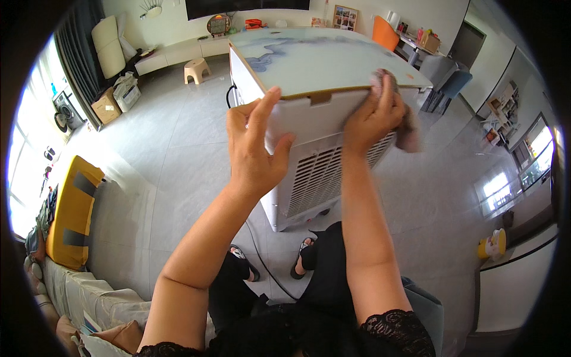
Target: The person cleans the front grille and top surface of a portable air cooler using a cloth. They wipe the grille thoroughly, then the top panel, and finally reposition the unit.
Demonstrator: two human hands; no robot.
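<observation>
In front of me stands a white table-like unit (324, 119) with a slatted vent panel (315, 178) and a pale glass top (333, 59) patterned in blue-grey. My left hand (259, 143) is at its near left corner, thumb and fingers spread, with the thumb against the white panel; nothing is seen in its grip. A grey-brown cloth (408, 132) hangs from my right hand (373, 118), whose fingers are closed around it at the near right edge of the top. Motion blurs the cloth and the fingers. A notch (321, 99) shows in the edge between both hands.
A black cord (262, 256) runs across the tiled floor by my feet. To the left are a yellow padded piece (74, 211) and a covered sofa (101, 303). A small stool (195, 71) stands beyond. Chairs (446, 86) are at far right, and a yellow-white bucket (492, 244) sits right.
</observation>
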